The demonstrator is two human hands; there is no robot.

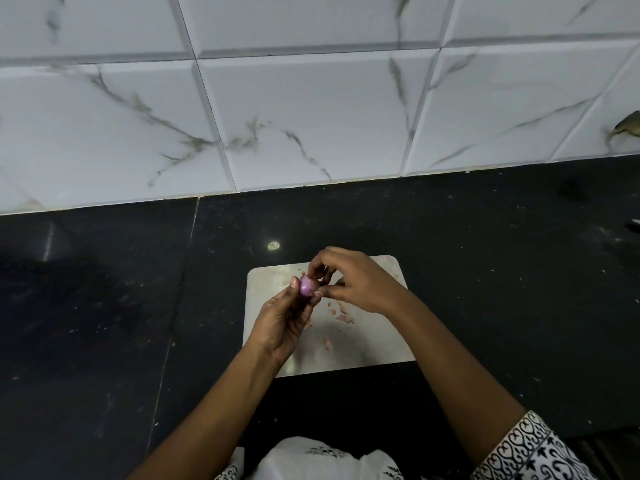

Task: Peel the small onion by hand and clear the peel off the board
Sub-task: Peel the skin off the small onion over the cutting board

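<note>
A small purple onion point(306, 286) is held above the pale cutting board point(377, 344), pinched between the thumb and fingers of my left hand point(282, 323). My right hand point(353, 282) is just to its right, fingertips curled and pinched at the onion's top and side. Whether a strip of peel sits between those fingertips is too small to tell. Several thin pinkish peel scraps point(344, 317) lie scattered on the board below the hands.
The board lies on a dark speckled stone counter point(104, 306) that meets a white marble-patterned tiled wall point(311, 116). A bright object's edge point(635, 225) shows at the far right. My patterned white sleeve point(530, 452) is at the bottom right.
</note>
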